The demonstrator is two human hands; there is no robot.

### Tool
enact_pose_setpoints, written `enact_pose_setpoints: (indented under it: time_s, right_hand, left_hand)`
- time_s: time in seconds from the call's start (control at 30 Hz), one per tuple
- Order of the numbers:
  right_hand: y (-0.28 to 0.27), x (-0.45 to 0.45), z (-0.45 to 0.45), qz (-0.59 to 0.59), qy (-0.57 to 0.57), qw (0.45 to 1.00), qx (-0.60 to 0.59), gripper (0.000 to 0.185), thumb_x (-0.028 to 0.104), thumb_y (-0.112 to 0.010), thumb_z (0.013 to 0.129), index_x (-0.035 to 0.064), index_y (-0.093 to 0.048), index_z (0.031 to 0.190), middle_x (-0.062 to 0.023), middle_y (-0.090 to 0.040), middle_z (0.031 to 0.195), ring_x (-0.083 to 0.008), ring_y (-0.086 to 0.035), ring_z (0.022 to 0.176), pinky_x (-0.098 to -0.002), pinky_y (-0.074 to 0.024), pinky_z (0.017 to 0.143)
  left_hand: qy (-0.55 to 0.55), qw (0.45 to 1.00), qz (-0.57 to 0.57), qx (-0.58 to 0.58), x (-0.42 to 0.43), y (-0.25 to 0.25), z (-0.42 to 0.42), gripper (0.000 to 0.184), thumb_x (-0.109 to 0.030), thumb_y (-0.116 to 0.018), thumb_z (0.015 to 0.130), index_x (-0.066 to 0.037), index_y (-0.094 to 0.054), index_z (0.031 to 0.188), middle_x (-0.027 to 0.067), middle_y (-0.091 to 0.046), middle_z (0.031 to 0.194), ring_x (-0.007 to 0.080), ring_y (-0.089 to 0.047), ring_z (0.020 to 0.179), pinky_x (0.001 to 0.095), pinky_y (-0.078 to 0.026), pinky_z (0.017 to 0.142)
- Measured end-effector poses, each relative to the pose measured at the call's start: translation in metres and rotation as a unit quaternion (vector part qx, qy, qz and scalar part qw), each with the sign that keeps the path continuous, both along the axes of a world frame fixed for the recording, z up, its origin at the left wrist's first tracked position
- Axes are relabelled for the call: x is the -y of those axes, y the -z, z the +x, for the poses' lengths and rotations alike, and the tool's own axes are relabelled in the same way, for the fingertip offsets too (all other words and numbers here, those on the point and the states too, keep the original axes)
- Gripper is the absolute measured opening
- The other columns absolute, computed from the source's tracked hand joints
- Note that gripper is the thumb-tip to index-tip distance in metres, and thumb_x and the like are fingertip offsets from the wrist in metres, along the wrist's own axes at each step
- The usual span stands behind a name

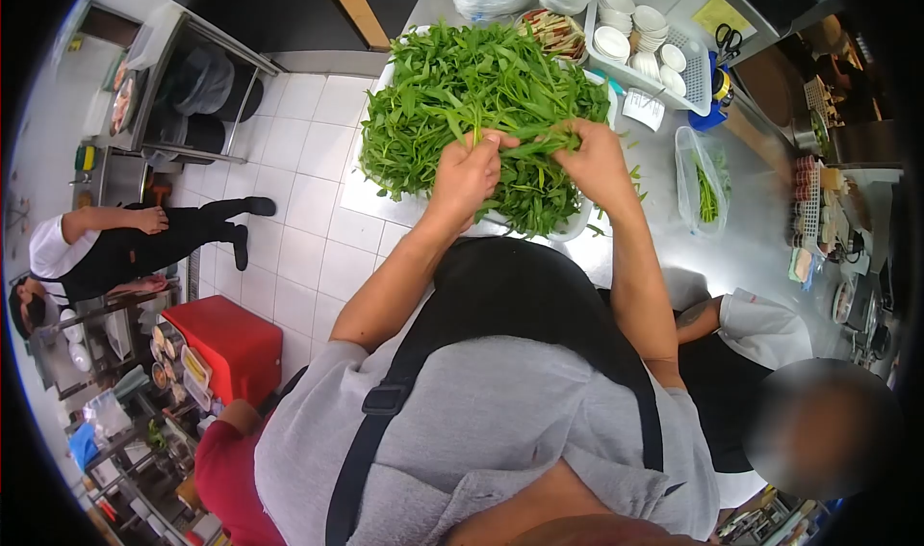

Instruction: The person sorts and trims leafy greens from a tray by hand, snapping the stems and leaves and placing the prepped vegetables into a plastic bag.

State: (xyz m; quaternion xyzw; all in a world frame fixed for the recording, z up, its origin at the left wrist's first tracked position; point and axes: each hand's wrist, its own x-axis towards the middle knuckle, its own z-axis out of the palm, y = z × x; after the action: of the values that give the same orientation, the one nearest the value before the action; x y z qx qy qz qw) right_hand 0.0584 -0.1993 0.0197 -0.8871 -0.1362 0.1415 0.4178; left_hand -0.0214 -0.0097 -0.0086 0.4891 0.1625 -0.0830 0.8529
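Observation:
A large heap of leafy greens [452, 79] with long narrow leaves fills a white tub [578, 222] on the metal counter in front of me. Over the near side of the heap, my left hand [466, 178] pinches some green stems between thumb and fingers. Close beside it on the right, my right hand [595, 164] is closed around a small bunch of the same greens. The stems run between both hands. Loose leaf bits lie on the counter just right of the tub.
A grey basket [693, 82] of small white dishes stands back right, beside a bowl of cut red-and-white pieces [555, 34]. A clear bag of green stems [705, 180] lies on the counter [659, 228]. Co-workers stand right, left and behind me, near a red bin [226, 344].

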Motion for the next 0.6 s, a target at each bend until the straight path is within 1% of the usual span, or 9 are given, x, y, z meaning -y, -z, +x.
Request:
enact_pose_setpoints:
  time_s: [0.03, 0.07, 0.13, 0.23, 0.27, 0.33, 0.43, 0.53, 0.6]
  right_hand:
    - [-0.007, -0.004, -0.003, -0.014, 0.003, 1.0, 0.017, 0.026, 0.015, -0.073, 0.082, -0.0004, -0.074, 0.103, -0.0158, -0.069, 0.076, -0.0202, -0.061, 0.064, -0.0345, -0.0498, 0.065]
    - [-0.007, -0.004, -0.005, 0.006, 0.008, 1.0, 0.021, 0.025, 0.014, -0.073, 0.082, -0.0006, -0.074, 0.102, -0.0155, -0.069, 0.075, -0.0203, -0.061, 0.064, -0.0345, -0.0497, 0.065]
    - [-0.008, -0.006, -0.005, 0.046, 0.012, 0.998, 0.033, 0.024, 0.013, -0.072, 0.081, -0.0011, -0.073, 0.1, -0.0148, -0.069, 0.074, -0.0206, -0.061, 0.063, -0.0343, -0.0494, 0.065]
    - [-0.012, -0.002, -0.009, 0.068, -0.028, 0.997, 0.007, 0.022, 0.012, -0.073, 0.079, -0.0017, -0.072, 0.096, -0.0139, -0.069, 0.075, -0.0206, -0.062, 0.065, -0.0339, -0.0495, 0.066]
    - [-0.011, -0.004, -0.009, 0.06, -0.019, 0.998, 0.012, 0.021, 0.012, -0.074, 0.079, -0.0015, -0.072, 0.096, -0.0135, -0.069, 0.076, -0.0201, -0.062, 0.066, -0.0337, -0.0495, 0.066]
    - [-0.008, -0.01, -0.011, 0.045, 0.003, 0.999, 0.023, 0.02, 0.011, -0.075, 0.079, -0.0013, -0.072, 0.094, -0.0127, -0.069, 0.077, -0.019, -0.062, 0.067, -0.0332, -0.0495, 0.066]
    - [0.006, -0.012, -0.008, 0.014, -0.022, 0.987, 0.158, 0.019, 0.011, -0.075, 0.08, -0.0007, -0.071, 0.094, -0.0112, -0.07, 0.079, -0.0174, -0.061, 0.068, -0.0322, -0.0491, 0.067]
    - [-0.016, -0.011, -0.015, 0.087, 0.03, 0.995, 0.024, 0.02, 0.011, -0.075, 0.08, -0.0014, -0.071, 0.095, -0.0123, -0.07, 0.082, -0.0176, -0.062, 0.071, -0.0318, -0.049, 0.069]
    - [-0.023, -0.008, -0.018, 0.103, 0.004, 0.995, -0.007, 0.021, 0.01, -0.075, 0.08, -0.0019, -0.071, 0.096, -0.0123, -0.069, 0.083, -0.0171, -0.062, 0.073, -0.0316, -0.0489, 0.07]
  left_hand:
    - [0.015, 1.0, 0.007, -0.013, -0.003, 0.003, 0.0, 0.026, -0.025, -0.051, 0.107, -0.002, -0.064, 0.11, -0.0084, -0.036, 0.063, 0.0033, -0.029, 0.05, 0.0214, -0.021, 0.044]
    - [0.03, 0.999, 0.015, -0.026, -0.004, 0.004, -0.001, 0.025, -0.025, -0.053, 0.106, -0.003, -0.064, 0.11, -0.0089, -0.035, 0.062, 0.0032, -0.028, 0.048, 0.0217, -0.021, 0.044]
    - [0.005, 0.999, 0.02, -0.039, 0.003, 0.003, 0.001, 0.023, -0.027, -0.057, 0.105, -0.005, -0.064, 0.107, -0.0093, -0.035, 0.061, 0.003, -0.027, 0.047, 0.0225, -0.02, 0.042]
    - [-0.033, 0.998, -0.003, -0.051, 0.007, 0.001, 0.003, 0.023, -0.028, -0.061, 0.103, -0.005, -0.064, 0.1, -0.0108, -0.035, 0.058, 0.0019, -0.026, 0.044, 0.0229, -0.019, 0.041]
    - [-0.043, 0.998, -0.016, -0.052, 0.008, 0.0, 0.005, 0.024, -0.028, -0.061, 0.103, -0.005, -0.065, 0.097, -0.0115, -0.035, 0.057, 0.0015, -0.026, 0.044, 0.0229, -0.019, 0.04]
    - [-0.059, 0.997, -0.038, -0.043, 0.005, 0.009, 0.007, 0.025, -0.029, -0.063, 0.102, -0.004, -0.064, 0.097, -0.0112, -0.035, 0.056, 0.0015, -0.027, 0.043, 0.023, -0.018, 0.04]
    - [-0.072, 0.995, -0.045, -0.055, 0.002, 0.011, 0.006, 0.026, -0.029, -0.064, 0.101, -0.004, -0.065, 0.098, -0.011, -0.035, 0.056, 0.0015, -0.027, 0.043, 0.0231, -0.018, 0.04]
    - [-0.053, 0.996, -0.053, -0.045, 0.003, 0.007, 0.002, 0.026, -0.028, -0.065, 0.101, -0.002, -0.067, 0.101, -0.0109, -0.035, 0.057, 0.0015, -0.027, 0.044, 0.0232, -0.018, 0.041]
    - [-0.047, 0.997, -0.05, -0.022, 0.006, -0.005, 0.001, 0.026, -0.028, -0.063, 0.102, -0.002, -0.067, 0.104, -0.0105, -0.035, 0.058, 0.002, -0.028, 0.046, 0.0228, -0.019, 0.041]
